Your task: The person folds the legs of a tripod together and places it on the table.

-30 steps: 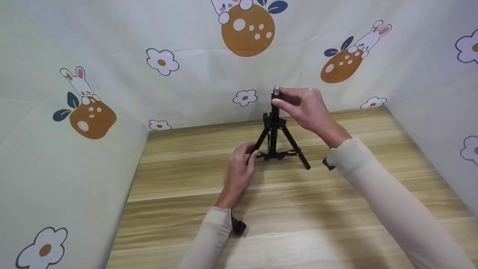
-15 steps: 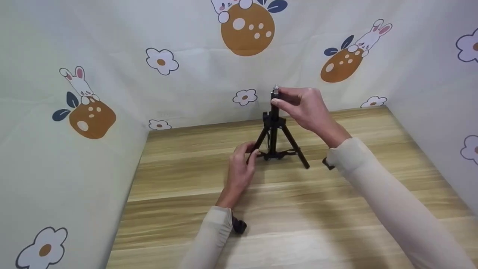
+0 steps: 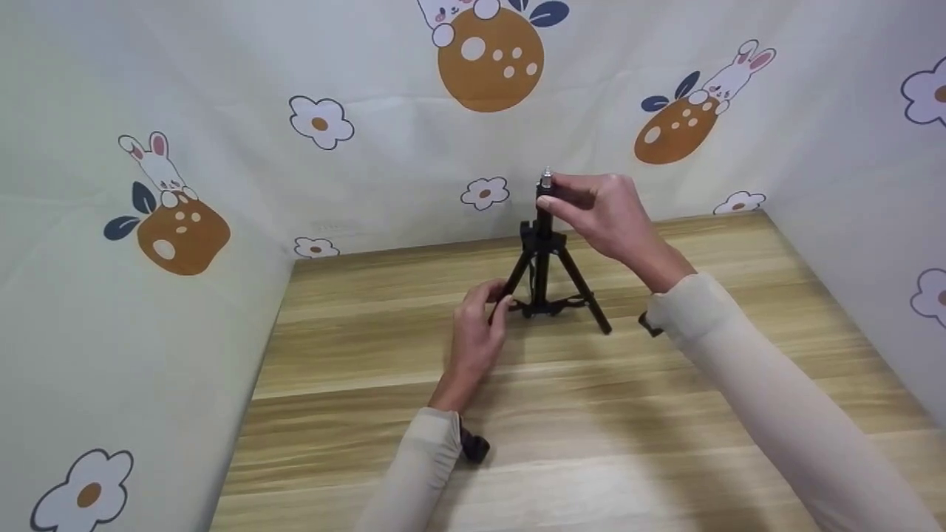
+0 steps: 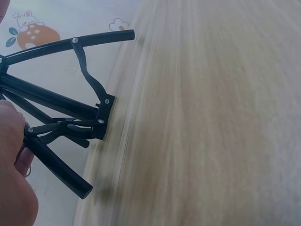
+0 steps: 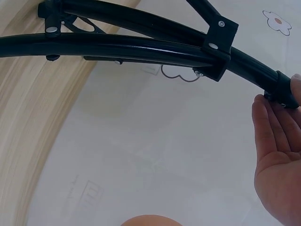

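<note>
A small black tripod stand (image 3: 543,244) stands upright on the wooden table with its legs spread; a silver screw tip (image 3: 547,177) tops its centre column. My right hand (image 3: 610,214) pinches the column's upper end, just below that tip, between thumb and fingers. Lower down on the left, my left hand (image 3: 477,332) grips one tripod leg. In the left wrist view the leg (image 4: 61,169) comes out past my fingers, and braces join at a lower bracket (image 4: 106,117). The right wrist view shows my fingers (image 5: 265,127) against the column's collar (image 5: 282,89).
The wooden table (image 3: 355,443) spreads in front of the tripod. Pale fabric walls (image 3: 392,170) printed with rabbits, oranges and flowers enclose it at the back and both sides. A black strap piece (image 3: 474,447) sits at my left wrist.
</note>
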Action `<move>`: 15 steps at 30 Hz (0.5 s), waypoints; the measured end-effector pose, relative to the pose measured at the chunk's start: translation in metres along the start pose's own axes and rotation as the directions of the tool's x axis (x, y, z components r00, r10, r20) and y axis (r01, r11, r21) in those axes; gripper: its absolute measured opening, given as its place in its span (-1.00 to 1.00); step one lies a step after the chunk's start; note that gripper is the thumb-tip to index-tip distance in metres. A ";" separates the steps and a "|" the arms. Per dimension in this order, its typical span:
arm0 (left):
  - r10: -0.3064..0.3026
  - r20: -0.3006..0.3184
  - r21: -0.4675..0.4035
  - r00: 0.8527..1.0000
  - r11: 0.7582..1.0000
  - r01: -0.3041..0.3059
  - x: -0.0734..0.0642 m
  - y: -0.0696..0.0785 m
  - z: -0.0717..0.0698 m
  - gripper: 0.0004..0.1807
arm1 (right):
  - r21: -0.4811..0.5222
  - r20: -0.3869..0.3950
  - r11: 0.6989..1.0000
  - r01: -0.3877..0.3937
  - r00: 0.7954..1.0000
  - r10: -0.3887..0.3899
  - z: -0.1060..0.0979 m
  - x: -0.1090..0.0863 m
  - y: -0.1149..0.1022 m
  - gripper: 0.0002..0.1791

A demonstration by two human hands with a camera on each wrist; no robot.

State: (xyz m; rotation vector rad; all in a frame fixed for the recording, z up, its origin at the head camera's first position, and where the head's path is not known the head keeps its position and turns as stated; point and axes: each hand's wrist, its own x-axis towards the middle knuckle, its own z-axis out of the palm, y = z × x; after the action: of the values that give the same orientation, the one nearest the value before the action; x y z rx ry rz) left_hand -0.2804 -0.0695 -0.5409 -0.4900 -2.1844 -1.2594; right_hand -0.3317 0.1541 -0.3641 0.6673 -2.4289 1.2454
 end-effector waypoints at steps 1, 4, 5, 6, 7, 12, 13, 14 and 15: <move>0.001 -0.002 -0.002 1.000 1.000 -0.001 0.000 0.000 0.000 -0.77 | 0.000 0.000 1.000 0.003 1.000 -0.003 0.000 0.000 0.000 -0.56; -0.003 0.001 -0.003 1.000 1.000 0.003 0.000 0.000 0.000 -0.77 | -0.006 0.002 1.000 0.010 1.000 -0.010 0.000 0.000 -0.001 -0.57; -0.005 0.003 -0.003 1.000 1.000 0.005 0.000 0.000 0.000 -0.77 | -0.006 0.003 1.000 0.009 1.000 -0.009 0.000 0.000 -0.001 -0.57; -0.007 0.006 -0.002 1.000 1.000 0.007 0.000 0.000 0.000 -0.77 | -0.007 0.003 1.000 0.007 1.000 -0.007 0.000 0.000 -0.001 -0.56; -0.010 0.008 -0.001 1.000 1.000 0.010 0.000 0.000 0.000 -0.77 | -0.009 0.004 1.000 0.004 1.000 -0.004 0.000 0.000 -0.001 -0.56; -0.023 0.010 0.018 1.000 1.000 0.023 0.000 0.001 0.000 -0.75 | -0.028 -0.001 1.000 0.003 1.000 -0.003 0.000 0.001 0.000 -0.56; -0.025 0.009 0.019 1.000 1.000 0.025 0.000 0.001 0.000 -0.75 | -0.033 -0.003 0.999 0.004 1.000 -0.004 0.000 0.001 0.000 -0.56; -0.025 0.007 0.020 1.000 0.999 0.025 0.000 0.001 0.001 -0.75 | -0.033 -0.003 0.999 0.004 1.000 -0.004 0.001 0.001 0.000 -0.56; -0.025 0.006 0.019 1.000 1.000 0.025 0.000 0.001 0.001 -0.75 | -0.029 -0.003 1.000 0.000 1.000 0.000 0.001 0.001 0.000 -0.56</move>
State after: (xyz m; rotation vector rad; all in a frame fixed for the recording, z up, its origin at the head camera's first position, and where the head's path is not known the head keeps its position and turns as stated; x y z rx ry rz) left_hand -0.2799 -0.0683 -0.5407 -0.4611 -2.2115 -1.2506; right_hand -0.3326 0.1535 -0.3643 0.6569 -2.4392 1.2073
